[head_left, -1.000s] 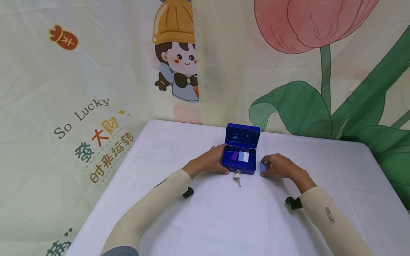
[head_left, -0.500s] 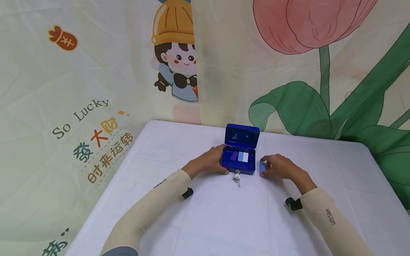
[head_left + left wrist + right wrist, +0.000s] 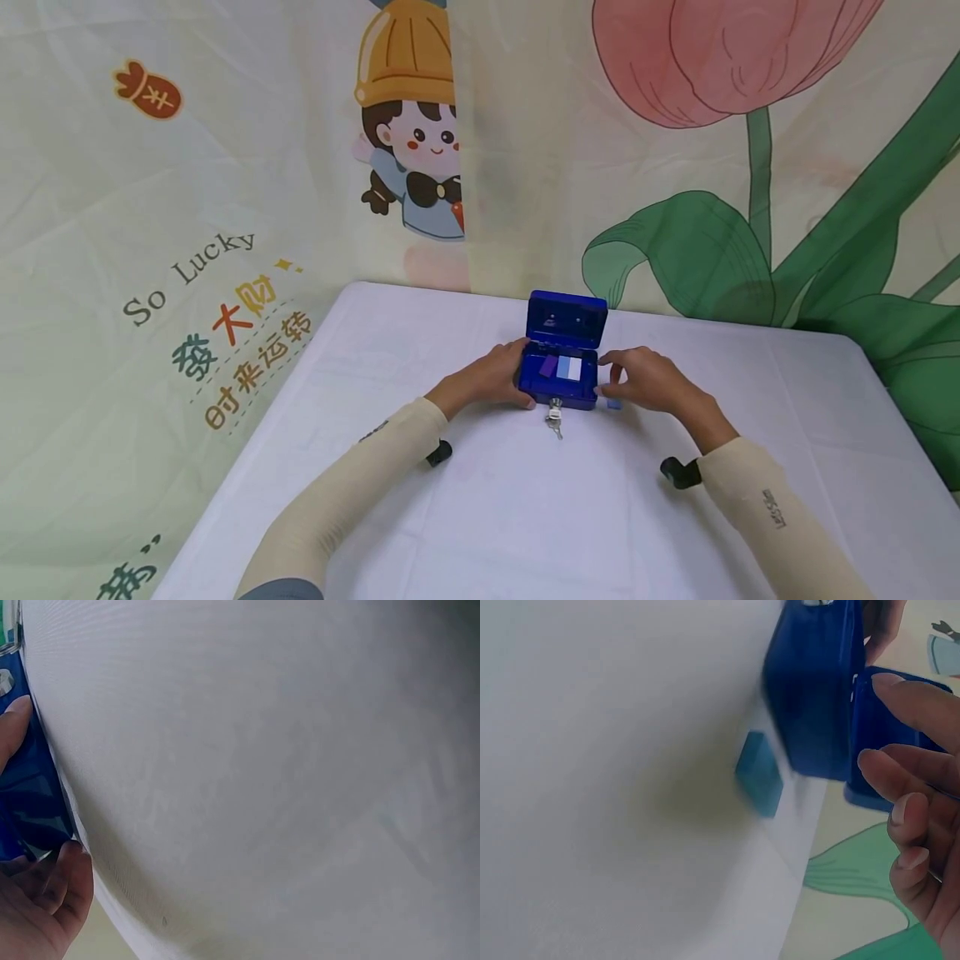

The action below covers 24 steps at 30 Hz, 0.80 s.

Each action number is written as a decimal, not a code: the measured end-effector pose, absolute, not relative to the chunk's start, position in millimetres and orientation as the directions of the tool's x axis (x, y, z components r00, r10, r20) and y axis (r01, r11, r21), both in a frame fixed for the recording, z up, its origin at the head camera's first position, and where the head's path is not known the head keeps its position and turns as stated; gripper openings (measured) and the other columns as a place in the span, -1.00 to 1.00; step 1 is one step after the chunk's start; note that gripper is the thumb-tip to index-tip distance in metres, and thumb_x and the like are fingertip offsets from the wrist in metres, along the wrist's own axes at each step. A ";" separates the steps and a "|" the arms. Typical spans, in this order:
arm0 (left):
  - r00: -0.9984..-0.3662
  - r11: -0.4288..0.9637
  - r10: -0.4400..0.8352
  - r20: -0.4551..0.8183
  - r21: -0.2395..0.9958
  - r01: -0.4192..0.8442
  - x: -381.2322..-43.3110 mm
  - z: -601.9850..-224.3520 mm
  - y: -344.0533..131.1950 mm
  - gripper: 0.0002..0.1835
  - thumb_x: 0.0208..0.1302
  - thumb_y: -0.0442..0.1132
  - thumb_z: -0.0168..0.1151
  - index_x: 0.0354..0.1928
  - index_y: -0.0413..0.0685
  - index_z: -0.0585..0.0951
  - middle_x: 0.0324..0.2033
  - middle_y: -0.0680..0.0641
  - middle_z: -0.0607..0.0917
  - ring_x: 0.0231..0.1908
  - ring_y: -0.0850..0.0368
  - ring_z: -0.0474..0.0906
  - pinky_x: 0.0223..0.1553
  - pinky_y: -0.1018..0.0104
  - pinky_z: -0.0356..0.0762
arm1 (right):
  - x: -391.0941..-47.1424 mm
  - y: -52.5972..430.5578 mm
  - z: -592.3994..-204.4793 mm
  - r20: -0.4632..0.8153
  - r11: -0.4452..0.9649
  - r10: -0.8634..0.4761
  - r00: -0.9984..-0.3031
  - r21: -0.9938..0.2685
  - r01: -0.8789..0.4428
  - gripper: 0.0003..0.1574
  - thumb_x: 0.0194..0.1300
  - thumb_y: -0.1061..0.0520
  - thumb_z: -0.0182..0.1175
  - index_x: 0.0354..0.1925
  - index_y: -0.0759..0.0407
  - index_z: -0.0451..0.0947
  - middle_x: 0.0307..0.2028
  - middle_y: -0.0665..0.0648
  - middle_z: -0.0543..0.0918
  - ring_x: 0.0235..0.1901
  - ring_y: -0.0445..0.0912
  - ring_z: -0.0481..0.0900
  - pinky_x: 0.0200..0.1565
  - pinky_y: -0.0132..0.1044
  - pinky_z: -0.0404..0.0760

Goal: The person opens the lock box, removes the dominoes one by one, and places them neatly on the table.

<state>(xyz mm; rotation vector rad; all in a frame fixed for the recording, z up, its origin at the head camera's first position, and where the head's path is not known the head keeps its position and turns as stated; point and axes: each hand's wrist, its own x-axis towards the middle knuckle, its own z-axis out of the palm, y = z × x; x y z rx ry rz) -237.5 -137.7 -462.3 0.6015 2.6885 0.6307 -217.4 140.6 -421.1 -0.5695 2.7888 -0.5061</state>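
Observation:
A blue metal cash box (image 3: 577, 403) stands on the table with its lid (image 3: 567, 320) raised. My left hand (image 3: 498, 377) grips its left side, thumb near the front corner and fingers towards the back. Inside lie a purple piece (image 3: 549, 366) and a light-blue and white piece (image 3: 569, 368). Keys (image 3: 555, 423) hang from the lock at the front. My right hand (image 3: 647, 379) is at the box's right wall, fingers loosely bent with nothing between them. Below it a small blue block (image 3: 759, 774) lies on the cloth, close beside the box; in the head view the hand partly hides it.
A white cloth covers the table (image 3: 510, 517). Behind it hangs a printed backdrop with a large tulip (image 3: 735, 58) and a cartoon figure (image 3: 420, 142). Each sleeved forearm carries a small black wrist camera (image 3: 681, 473).
My right hand has let go of the blue block and moved left and slightly away from me to the box's right wall. My left hand keeps its place on the box.

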 end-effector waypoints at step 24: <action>-0.842 0.780 0.512 -0.168 0.501 0.375 -236.1 -459.9 -142.3 0.25 0.03 0.09 0.57 0.57 -0.19 -0.04 0.46 -0.26 0.30 0.44 -0.17 0.24 0.47 -0.03 0.21 | -237.8 75.3 -428.4 -0.165 0.848 -0.443 -0.881 -0.397 -0.352 -0.30 0.19 -0.12 0.46 0.17 0.25 0.60 -0.33 0.08 0.73 -0.38 -0.09 0.66 -0.13 -0.09 0.73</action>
